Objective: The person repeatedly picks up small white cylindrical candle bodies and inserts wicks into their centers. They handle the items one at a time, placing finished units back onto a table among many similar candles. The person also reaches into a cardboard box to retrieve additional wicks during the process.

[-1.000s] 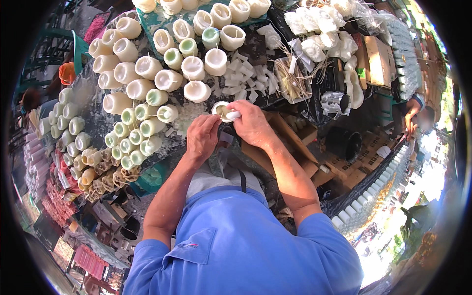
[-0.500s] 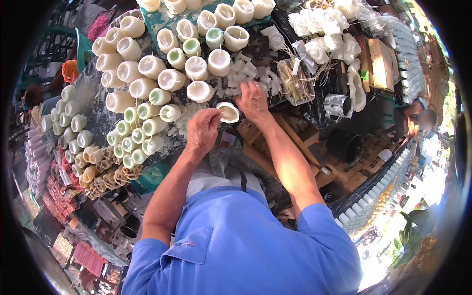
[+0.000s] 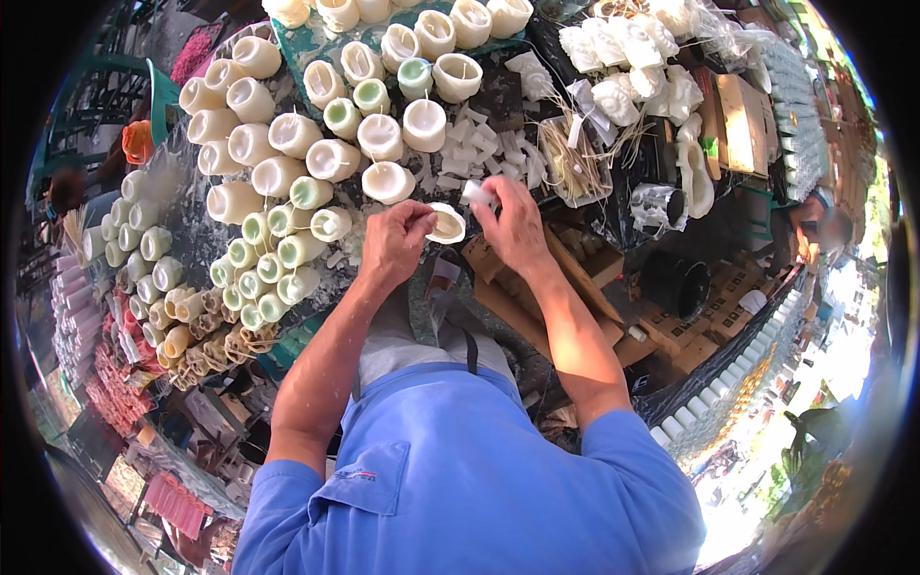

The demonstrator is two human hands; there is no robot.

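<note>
Reaching forward, the left hand (image 3: 391, 240) pinched a wax cup (image 3: 448, 225) by its edge, the right hand (image 3: 517, 230) clasped a white block (image 3: 476, 193) just beside the cup, and candles (image 3: 387, 182) crowded the worktable (image 3: 182, 177) beyond it.

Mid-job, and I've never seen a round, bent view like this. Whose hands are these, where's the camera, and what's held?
There's no machine: a person's bare hands, seen from above by a head-worn fisheye camera that bends straight edges. The left hand holds a small cream cup; the right hand grips a small white block. On the work surface stand larger cream cups and pale green cups, beside piled white pieces.
</note>
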